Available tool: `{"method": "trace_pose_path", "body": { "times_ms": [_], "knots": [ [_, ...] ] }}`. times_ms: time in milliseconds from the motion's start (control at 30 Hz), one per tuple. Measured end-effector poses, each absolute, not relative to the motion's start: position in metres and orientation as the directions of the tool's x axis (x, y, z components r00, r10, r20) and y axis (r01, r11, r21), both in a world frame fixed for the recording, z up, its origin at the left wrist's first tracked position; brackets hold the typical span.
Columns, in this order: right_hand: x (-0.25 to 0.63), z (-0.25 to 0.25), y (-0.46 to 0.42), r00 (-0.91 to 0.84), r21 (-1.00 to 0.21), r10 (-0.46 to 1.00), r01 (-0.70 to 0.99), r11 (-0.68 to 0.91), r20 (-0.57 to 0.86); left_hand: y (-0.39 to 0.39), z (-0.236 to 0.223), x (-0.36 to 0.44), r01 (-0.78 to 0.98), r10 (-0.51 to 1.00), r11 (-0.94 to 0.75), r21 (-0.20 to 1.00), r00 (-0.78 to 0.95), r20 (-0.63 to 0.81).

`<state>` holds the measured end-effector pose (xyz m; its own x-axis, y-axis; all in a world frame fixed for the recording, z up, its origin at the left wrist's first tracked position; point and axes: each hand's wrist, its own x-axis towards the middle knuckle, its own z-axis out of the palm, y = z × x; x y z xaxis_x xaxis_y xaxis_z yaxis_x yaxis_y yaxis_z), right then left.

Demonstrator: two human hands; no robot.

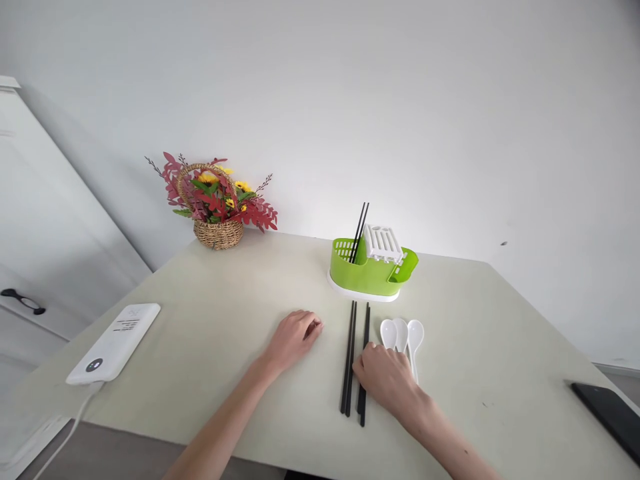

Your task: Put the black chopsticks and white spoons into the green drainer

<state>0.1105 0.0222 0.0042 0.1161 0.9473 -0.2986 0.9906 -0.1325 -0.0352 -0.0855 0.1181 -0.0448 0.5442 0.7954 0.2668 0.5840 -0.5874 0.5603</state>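
My right hand [387,373] is closed over the right pair of black chopsticks [367,330], and its fingertips are partly hidden. Just left of it lies a second black pair of chopsticks [349,360] on the table. Three white spoons [389,333] lie beyond and beside my right hand, which covers part of their handles. My left hand [295,339] rests on the table left of the chopsticks, fingers curled in, with nothing visible in it. Behind the hands stands a green utensil holder [363,277] with a white slotted top [383,244]. Upright black chopsticks [359,233] lean in its left compartment.
A wicker basket [219,235] of artificial flowers stands at the back left, near the wall. On the left lies a white power bank [114,343] with a cable [80,415]. A black phone [607,417] lies at the right edge of the pale table [210,333].
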Motion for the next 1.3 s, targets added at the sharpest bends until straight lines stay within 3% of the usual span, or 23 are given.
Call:
{"method": "trace_pose_path", "body": {
  "times_ms": [600, 1300],
  "knots": [
    [0.118, 0.005, 0.027, 0.248, -0.177, 0.919, 0.934, -0.311, -0.307, 0.115, -0.041, -0.086, 0.581, 0.801, -0.579, 0.572, 0.537, 0.266],
    [0.111, 0.001, 0.028, 0.22, -0.137, 0.945, 0.956, -0.258, -0.244, 0.114, -0.037, -0.086, 0.591, 0.814, -0.559, 0.582, 0.525, 0.249]
  ]
}}
